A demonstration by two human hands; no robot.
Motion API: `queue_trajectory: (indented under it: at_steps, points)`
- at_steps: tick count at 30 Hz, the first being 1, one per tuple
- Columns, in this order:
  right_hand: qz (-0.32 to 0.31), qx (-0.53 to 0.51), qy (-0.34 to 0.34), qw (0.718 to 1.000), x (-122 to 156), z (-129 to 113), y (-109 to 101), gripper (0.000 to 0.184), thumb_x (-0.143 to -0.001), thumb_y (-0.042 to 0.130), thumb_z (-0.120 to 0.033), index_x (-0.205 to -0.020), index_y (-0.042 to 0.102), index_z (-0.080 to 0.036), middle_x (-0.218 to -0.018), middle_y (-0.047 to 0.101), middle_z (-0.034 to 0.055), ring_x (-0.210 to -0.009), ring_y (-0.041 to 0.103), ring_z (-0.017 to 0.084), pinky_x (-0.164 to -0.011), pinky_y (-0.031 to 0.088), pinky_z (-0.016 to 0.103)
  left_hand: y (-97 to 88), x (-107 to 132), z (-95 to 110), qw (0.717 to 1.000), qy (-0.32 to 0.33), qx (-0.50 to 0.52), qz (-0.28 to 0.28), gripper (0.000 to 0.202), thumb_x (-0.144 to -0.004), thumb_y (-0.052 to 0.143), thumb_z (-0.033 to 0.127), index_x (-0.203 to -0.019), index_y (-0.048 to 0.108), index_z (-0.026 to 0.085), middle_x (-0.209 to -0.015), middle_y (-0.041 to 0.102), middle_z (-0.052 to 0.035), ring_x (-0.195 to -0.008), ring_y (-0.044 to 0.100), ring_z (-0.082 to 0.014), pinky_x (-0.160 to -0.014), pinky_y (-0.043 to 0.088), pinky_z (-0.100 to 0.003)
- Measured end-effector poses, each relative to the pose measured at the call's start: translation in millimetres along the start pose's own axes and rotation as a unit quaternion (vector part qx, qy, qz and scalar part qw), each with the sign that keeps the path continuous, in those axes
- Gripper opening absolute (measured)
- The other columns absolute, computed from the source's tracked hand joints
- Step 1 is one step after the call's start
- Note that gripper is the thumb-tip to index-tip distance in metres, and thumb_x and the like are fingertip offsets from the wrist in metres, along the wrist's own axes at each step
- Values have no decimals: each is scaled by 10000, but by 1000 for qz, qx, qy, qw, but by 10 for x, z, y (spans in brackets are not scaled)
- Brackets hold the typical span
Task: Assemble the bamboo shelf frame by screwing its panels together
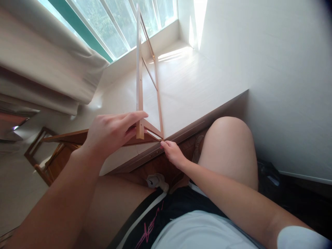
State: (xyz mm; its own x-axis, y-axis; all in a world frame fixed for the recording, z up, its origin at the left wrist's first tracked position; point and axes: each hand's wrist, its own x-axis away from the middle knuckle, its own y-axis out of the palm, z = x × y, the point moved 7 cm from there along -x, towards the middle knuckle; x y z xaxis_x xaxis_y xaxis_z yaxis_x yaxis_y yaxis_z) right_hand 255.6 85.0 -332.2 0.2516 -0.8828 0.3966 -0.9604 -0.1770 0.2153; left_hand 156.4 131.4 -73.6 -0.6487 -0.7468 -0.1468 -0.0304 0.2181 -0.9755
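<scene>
A slim wooden frame [139,83] with two long side posts and thin crossbars stands in front of me, its far end reaching toward the window. My left hand [111,129] is closed around the lower end of its left post, thumb and fingers on either side of the wood. At the bottom corner of the right post, my right hand [173,153] pinches with thumb and forefinger. Whatever may sit between those fingertips is too small to make out. A short lower rail joins the two posts between my hands.
A brown wooden chair-like piece [61,160] stands at left on the pale floor. Beige curtains [59,52] hang by the barred window [114,27]. A white wall [272,69] rises at right, with a black bag [267,174] near its foot. My bare knees flank the work.
</scene>
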Motion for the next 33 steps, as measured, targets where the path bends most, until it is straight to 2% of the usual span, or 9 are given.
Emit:
queue_trajectory:
  at_steps: [4,8,14,19,25,29,33]
  points:
    - [6,21,-21,1000,-21,21,-14,418,-863,480,-563,-714,563,-181,-488,400,-48,-483,376,121,-480,278,249,-2,-11,10,1000,12,-2,3,400,-874,525,203,-1249,517,344,-954,750,67,-740,673,-156,-633,401,-259]
    - [14,55,-53,997,-32,-4,-18,412,-891,458,-530,-694,555,-182,-506,418,-44,-515,398,123,-513,280,247,-1,-12,11,1000,10,-12,-1,381,-880,526,228,-1247,532,331,-957,748,39,-725,670,-158,-612,384,-259]
    - [21,98,-68,993,-36,-44,-48,429,-898,449,-526,-687,569,-172,-561,452,-36,-566,419,128,-553,293,251,32,-13,-16,999,-9,39,-19,385,-902,495,226,-1270,512,336,-996,751,48,-826,694,-162,-702,437,-248]
    - [20,110,-71,991,-47,-41,-50,424,-898,440,-522,-676,553,-179,-583,463,-29,-587,427,134,-569,302,253,46,-17,-18,997,-23,64,-45,370,-938,461,308,-1304,486,359,-1032,744,52,-873,695,-175,-749,481,-278]
    - [19,96,-78,992,-60,-12,-21,429,-900,413,-547,-677,513,-195,-559,434,-34,-563,399,135,-547,286,252,34,-36,-29,999,-30,27,-11,352,-912,506,327,-1255,570,361,-1028,737,31,-826,688,-174,-689,457,-274]
    - [9,100,-74,992,-85,5,-21,437,-889,422,-565,-670,505,-196,-545,420,-37,-546,385,132,-534,276,252,34,-30,2,999,-27,14,-24,435,-911,464,246,-1314,529,397,-1032,736,42,-795,671,-147,-658,419,-254]
    - [-13,111,-80,990,-99,-6,-16,449,-891,413,-575,-655,476,-198,-545,418,-41,-539,375,124,-529,268,251,12,-16,35,999,-30,4,-30,425,-907,455,249,-1303,532,382,-1049,738,48,-796,671,-146,-621,388,-251]
